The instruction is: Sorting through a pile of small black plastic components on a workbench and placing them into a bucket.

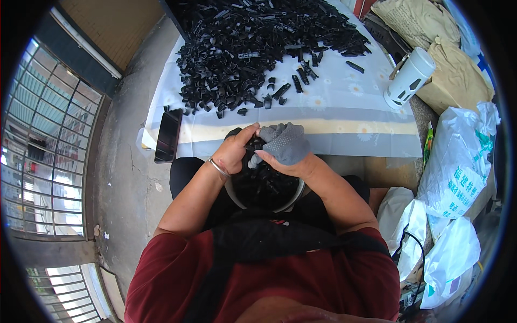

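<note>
My left hand (233, 151), with a metal bangle at its wrist, is closed and curls in from the left. My right hand (288, 146) wears a grey dotted glove that leaves the thumb bare, and its fingers are bent inward. Between them, at the fingertips, is a small black plastic part (253, 144), mostly covered by the fingers. Both hands meet just above a pale-rimmed bucket (295, 200) between my knees. More black plastic parts (266, 185) lie inside it.
A large heap of black plastic parts (231, 59) covers the far table (371, 129). A phone (168, 135) lies at the table's left edge; a white bottle (409, 78) stands at the right. White plastic bags (455, 161) and brown sacks (458, 78) crowd the right side. Barred windows (51, 140) are left.
</note>
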A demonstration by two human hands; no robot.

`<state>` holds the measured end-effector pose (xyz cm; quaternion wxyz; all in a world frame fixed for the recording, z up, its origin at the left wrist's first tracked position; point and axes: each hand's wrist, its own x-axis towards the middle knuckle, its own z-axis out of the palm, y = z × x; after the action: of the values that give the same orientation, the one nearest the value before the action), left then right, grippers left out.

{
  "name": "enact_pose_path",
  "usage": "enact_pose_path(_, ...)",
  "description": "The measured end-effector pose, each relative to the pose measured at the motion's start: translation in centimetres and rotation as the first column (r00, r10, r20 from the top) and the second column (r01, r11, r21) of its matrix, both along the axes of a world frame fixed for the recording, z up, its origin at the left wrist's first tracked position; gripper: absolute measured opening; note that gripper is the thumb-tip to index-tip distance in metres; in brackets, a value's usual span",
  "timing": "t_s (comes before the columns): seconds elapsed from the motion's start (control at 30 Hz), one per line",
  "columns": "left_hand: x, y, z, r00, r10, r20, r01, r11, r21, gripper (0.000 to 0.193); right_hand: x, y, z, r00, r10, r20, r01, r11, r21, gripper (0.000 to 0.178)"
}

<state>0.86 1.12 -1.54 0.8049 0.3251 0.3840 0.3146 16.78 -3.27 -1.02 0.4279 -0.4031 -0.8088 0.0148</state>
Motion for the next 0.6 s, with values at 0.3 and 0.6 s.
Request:
enact_pose_path(0.3, -0.8, -0.4, 0.1, 0.998, 0.056, 0.003, -0.056, 0.994, 0.095, 0.029, -0.5, 0.0, 0.5, 0.998, -0.043, -0.044, 0.044, 0.999, 0.025, 0.026)
enact_pose_path(0.6, 0.1, -0.9, 2.2, 0.779, 0.074, -0.623, 0.287, 0.841, 0.459, 0.047, 0.2, 1.0, 0.2, 0.97, 0.011, -0.242, -0.079, 0.959, -0.271, 0.017)
